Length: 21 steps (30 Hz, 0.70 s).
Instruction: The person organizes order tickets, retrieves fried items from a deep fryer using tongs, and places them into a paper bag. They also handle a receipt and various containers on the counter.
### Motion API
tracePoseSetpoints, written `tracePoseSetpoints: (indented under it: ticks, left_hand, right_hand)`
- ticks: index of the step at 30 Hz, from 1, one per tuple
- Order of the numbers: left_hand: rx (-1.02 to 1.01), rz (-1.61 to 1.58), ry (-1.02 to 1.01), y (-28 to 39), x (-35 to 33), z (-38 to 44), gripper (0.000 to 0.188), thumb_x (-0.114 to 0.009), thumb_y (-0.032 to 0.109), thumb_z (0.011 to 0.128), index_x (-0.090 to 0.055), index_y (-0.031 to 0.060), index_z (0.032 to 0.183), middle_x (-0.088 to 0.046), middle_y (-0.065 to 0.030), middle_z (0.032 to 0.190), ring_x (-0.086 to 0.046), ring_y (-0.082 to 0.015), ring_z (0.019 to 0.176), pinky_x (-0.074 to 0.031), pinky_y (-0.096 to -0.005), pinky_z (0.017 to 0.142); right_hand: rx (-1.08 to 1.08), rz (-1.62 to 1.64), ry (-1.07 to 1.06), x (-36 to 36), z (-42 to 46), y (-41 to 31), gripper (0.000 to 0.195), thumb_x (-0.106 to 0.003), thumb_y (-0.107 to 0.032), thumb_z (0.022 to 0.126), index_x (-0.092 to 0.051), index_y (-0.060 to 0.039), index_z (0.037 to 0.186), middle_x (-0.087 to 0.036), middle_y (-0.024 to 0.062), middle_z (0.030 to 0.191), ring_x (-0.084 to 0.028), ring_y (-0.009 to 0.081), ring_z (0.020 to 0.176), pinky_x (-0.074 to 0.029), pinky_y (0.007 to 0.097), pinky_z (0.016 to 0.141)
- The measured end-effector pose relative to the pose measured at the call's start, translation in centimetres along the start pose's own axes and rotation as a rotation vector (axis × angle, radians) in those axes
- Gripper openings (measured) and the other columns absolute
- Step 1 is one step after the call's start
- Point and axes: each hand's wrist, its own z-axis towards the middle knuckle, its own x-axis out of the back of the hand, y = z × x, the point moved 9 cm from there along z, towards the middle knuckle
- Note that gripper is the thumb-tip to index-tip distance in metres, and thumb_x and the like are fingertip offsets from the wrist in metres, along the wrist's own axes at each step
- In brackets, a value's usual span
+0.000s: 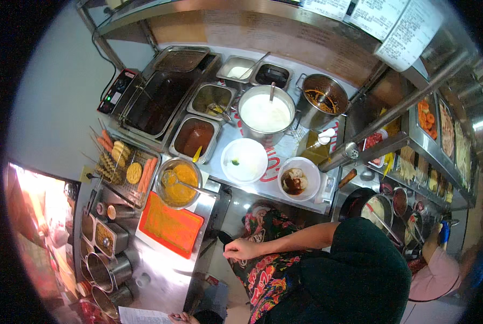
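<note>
My right hand [241,248] hangs in front of my floral apron [265,279], its fingers curled in and nothing visible in them. At the bottom edge, a partly cut-off hand, seemingly my left hand [183,318], grips a printed paper sheet [142,315] over the steel counter. Before me stand a white bowl [244,161] with a bit of green inside and a smaller white bowl [299,178] holding brown sauce and a pale paste. To their left is a steel bowl of orange-yellow sauce [178,183] with a ladle, above an orange tray [171,224].
A deep fryer [160,101] sits at the back left, above a rack of skewered food [130,166]. Behind the bowls are a pot of white liquid [265,111] and a pot of dark sauce [323,99]. A co-worker's arm [431,247] is by the pans at right.
</note>
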Motion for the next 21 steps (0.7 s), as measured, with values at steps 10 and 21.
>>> tracePoseSetpoints:
  ticks: [10,21]
  left_hand:
    - [0.081,-0.158,-0.088,-3.4,8.1,6.4,0.025,-0.052,0.032,0.096,-0.046,0.0116,0.084,-0.041,-0.0004,0.073,-0.04,-0.0135,0.062,-0.033,-0.0263,0.054]
    - [0.121,-0.523,-0.291,-3.7,10.4,10.1,0.026,-0.047,0.027,0.099,-0.044,0.0116,0.079,-0.033,0.0026,0.062,-0.028,-0.0087,0.048,-0.029,-0.0223,0.043]
  right_hand:
    - [-0.006,-0.031,-0.023,-0.8,-0.5,-0.6,0.027,-0.054,-0.024,0.096,-0.061,-0.0003,0.084,-0.06,0.0033,0.063,-0.058,0.0093,0.056,-0.045,0.0269,0.051]
    - [0.141,-0.075,0.046,-0.4,1.2,0.1,0.025,-0.056,-0.022,0.093,-0.065,-0.0015,0.082,-0.059,0.004,0.061,-0.057,0.0103,0.053,-0.042,0.0299,0.049]
